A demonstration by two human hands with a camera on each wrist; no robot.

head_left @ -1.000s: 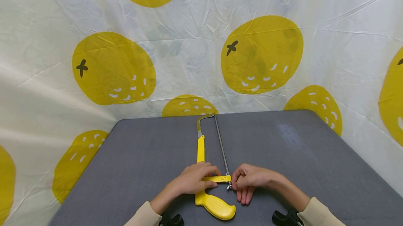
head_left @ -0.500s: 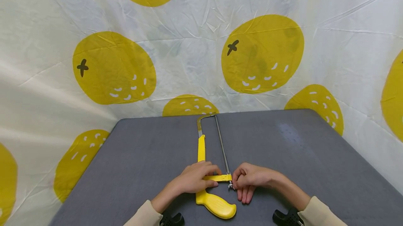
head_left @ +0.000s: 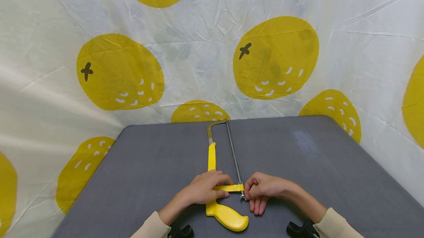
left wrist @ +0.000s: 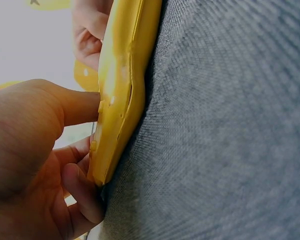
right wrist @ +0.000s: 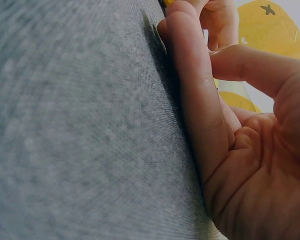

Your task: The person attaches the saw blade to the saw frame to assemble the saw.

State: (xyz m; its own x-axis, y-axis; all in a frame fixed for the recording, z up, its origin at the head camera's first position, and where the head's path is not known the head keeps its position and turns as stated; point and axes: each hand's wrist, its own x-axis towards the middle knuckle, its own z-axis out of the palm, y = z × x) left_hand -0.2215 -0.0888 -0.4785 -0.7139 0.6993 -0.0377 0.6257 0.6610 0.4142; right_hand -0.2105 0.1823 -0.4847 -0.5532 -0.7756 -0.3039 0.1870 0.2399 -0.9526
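A hacksaw with a yellow handle [head_left: 230, 219] lies on the grey table, its far end pointing away. My left hand [head_left: 207, 188] grips its yellow frame, thumb and fingers on either side of the short crossbar [head_left: 228, 188]. On the right, my right hand [head_left: 265, 187] pinches at the small metal wing nut [head_left: 243, 196] at the blade's near end, its lower fingers extended down by the table. The blade [head_left: 233, 153] runs from there to the far end. The left wrist view shows the handle [left wrist: 122, 75] close up. In the right wrist view, fingers hide the wing nut.
The grey padded tabletop [head_left: 159, 157] spreads around the saw. Behind and beside it hangs a white sheet [head_left: 198, 65] printed with yellow fruit. Black wrist devices [head_left: 303, 229] sit below both sleeves.
The wing nut has turned slightly in my right fingers, its wings now at a different angle. The saw and my left hand stay in place.
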